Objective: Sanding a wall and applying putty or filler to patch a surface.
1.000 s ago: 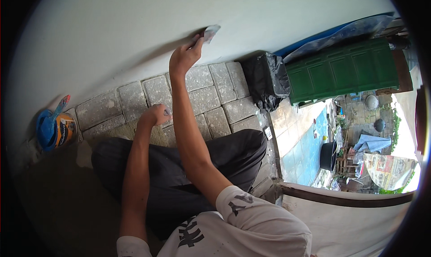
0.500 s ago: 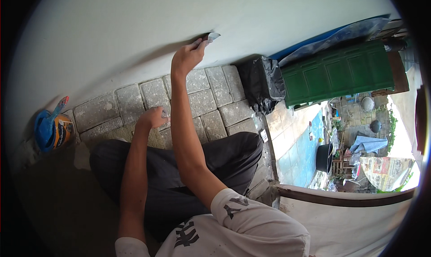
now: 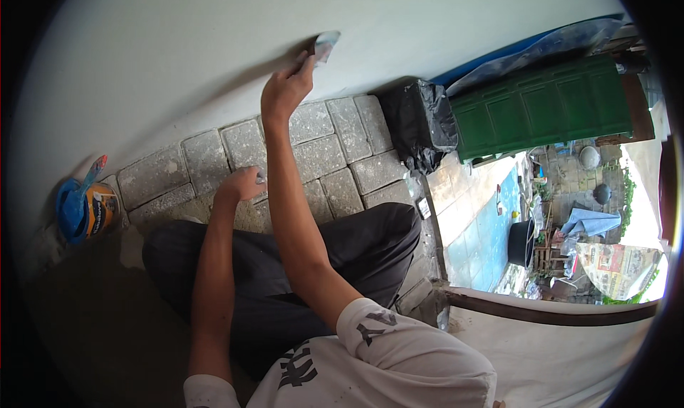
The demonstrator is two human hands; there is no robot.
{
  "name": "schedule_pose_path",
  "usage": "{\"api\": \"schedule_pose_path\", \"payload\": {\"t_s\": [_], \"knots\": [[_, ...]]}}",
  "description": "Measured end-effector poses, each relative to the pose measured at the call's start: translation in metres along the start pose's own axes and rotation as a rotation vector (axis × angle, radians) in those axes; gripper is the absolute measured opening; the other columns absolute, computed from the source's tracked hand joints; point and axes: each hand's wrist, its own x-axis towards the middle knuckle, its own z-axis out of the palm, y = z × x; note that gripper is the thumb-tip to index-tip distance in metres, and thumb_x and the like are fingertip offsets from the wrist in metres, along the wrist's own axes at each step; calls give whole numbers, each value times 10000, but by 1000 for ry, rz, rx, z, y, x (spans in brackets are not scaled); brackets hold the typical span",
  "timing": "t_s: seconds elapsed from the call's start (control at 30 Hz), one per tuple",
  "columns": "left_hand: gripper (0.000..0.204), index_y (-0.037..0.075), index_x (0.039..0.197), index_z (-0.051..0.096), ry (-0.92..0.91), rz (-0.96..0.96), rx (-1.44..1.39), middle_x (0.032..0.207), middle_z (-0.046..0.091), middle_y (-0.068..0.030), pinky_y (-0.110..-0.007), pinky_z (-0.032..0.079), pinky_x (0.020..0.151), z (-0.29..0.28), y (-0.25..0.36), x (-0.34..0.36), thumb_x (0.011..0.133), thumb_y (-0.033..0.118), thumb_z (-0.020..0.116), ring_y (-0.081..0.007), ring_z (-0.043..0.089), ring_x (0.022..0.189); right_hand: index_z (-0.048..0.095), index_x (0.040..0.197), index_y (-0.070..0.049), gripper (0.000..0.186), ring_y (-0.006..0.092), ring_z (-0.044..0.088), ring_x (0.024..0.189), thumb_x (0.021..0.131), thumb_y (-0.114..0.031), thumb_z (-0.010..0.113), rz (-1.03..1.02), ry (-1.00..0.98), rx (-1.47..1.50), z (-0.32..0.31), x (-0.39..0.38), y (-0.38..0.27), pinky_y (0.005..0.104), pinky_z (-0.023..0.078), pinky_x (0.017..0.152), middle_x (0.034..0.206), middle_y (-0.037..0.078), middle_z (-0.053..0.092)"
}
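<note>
My right hand (image 3: 288, 92) reaches up to the pale wall (image 3: 192, 45), its fingers closed round a putty knife. The broad, smeared metal blade of the putty knife (image 3: 327, 46) lies at the wall's surface, and its handle is mostly covered by my fingers. Lower down, over the paving, my left hand (image 3: 241, 184) is closed. Something small and greyish-white (image 3: 261, 175) shows at its fingertips, too little to name.
To the left, an orange and black tub (image 3: 103, 208) stands by the wall with a blue piece (image 3: 70, 210) and a red-tipped tool (image 3: 95, 169). Grey paving blocks (image 3: 313, 155) run below the wall. A black plastic-wrapped box (image 3: 420, 127) and a green panelled object (image 3: 541, 109) stand right.
My right hand has moved a little up and left along the wall. The putty knife's blade has turned, showing more of its face. My left hand stays nearly still.
</note>
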Motion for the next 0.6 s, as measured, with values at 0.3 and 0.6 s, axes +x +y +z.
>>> {"api": "schedule_pose_path", "payload": {"t_s": [0.3,0.6], "knots": [[481,37,1132,645,-27,-45,-7,1102,670,-229,-444,498,928,-2,17,1,819,401,680,-383,631,1069,560,1109,126,276,516,579,907,1023,-94,417,-161,87,-99,-8,1,19,434,485,787,1004,366,614],[483,48,1113,658,-37,-52,34,1075,677,-227,-439,500,918,0,24,-1,816,427,693,-371,639,1052,538,1019,111,233,514,532,804,1023,-91,420,-22,-31,-89,-10,11,26,467,449,744,906,346,606]]}}
